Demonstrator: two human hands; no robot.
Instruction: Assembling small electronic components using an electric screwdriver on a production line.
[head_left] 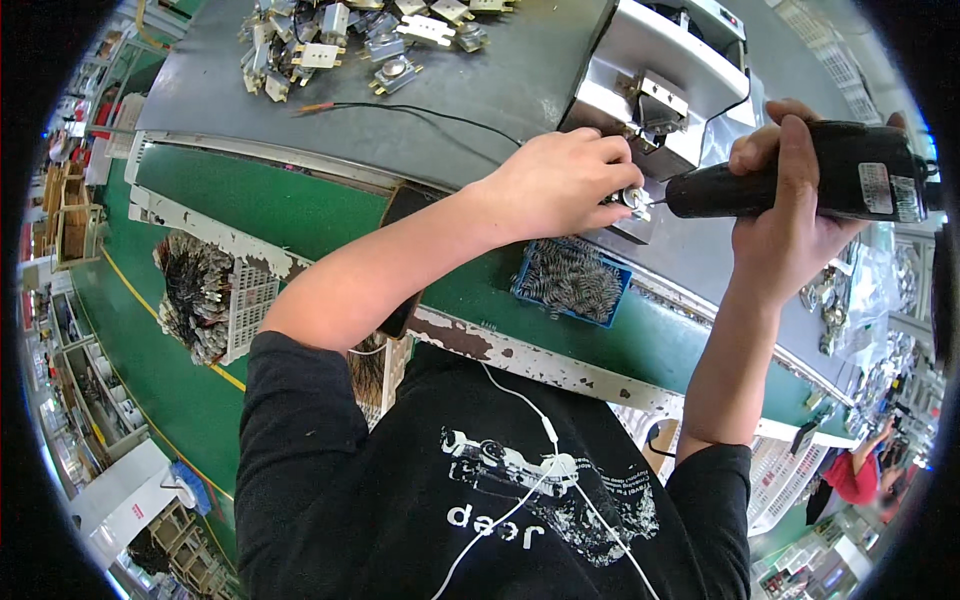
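My left hand [560, 185] pinches a small metal component [632, 198] with a round top, at the front edge of the grey workbench [500, 70]. Most of the component is hidden behind my fingers. In my right hand [785, 225] is a black electric screwdriver [715, 192], lying almost level and pointing left. Its thin bit reaches the component; whether it sits in a screw is too small to tell. Just beyond my left fingers stands a metal fixture [640, 45] with another metal component [660, 105] on its face.
Several similar components [395, 72] are heaped at the back left. A dark wire [425, 108] crosses the bench. Below my hands, a blue tray [517, 292] holds coil springs [572, 275] on a green lower shelf. A crate with bundled wires [195, 295] stands left; a person in red [852, 478] is far right.
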